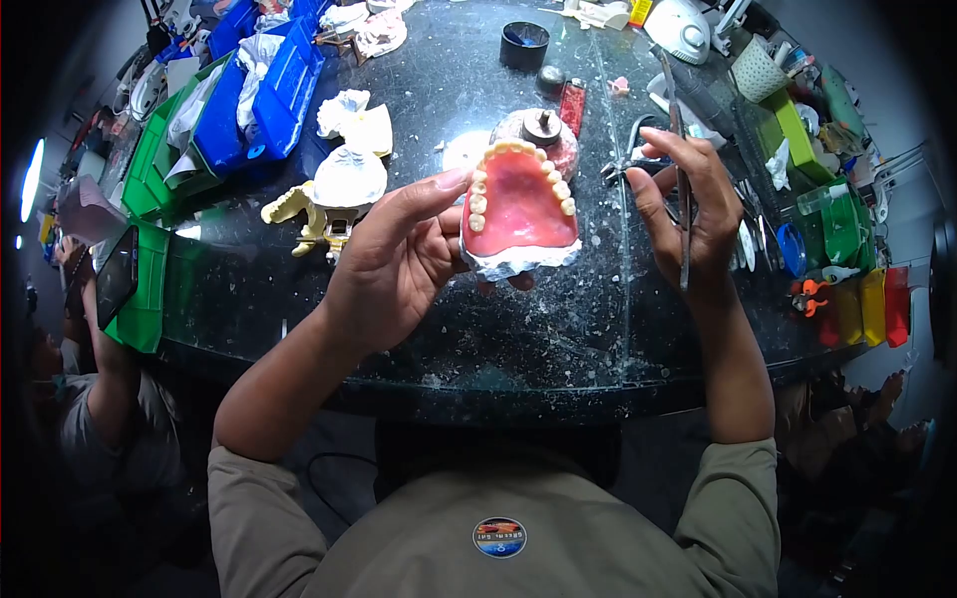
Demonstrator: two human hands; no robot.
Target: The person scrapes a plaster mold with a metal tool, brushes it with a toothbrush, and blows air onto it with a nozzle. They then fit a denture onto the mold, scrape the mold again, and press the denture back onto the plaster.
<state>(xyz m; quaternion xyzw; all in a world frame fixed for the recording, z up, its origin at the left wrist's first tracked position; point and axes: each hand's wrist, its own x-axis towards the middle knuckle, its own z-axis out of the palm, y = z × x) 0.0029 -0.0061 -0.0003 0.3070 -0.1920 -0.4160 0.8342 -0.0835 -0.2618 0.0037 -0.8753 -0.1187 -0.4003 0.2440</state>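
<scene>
My left hand (399,259) holds a denture model (518,209) above the dark glass table (558,329): pink wax base, an arch of pale teeth, white plaster underneath. Its thumb rests on the teeth at the left side. My right hand (688,204) is a little to the right of the model, fingers closed around a thin metal instrument (679,169) that runs upright through the hand. The instrument's tip does not touch the model.
White plaster casts (351,149) and a yellowish articulator (304,219) lie left of my hands. Blue (261,90) and green bins (150,169) line the left; green, yellow and red containers (857,289) the right. A small burner (540,128) and black cup (524,45) stand behind. Another person (90,399) sits at lower left.
</scene>
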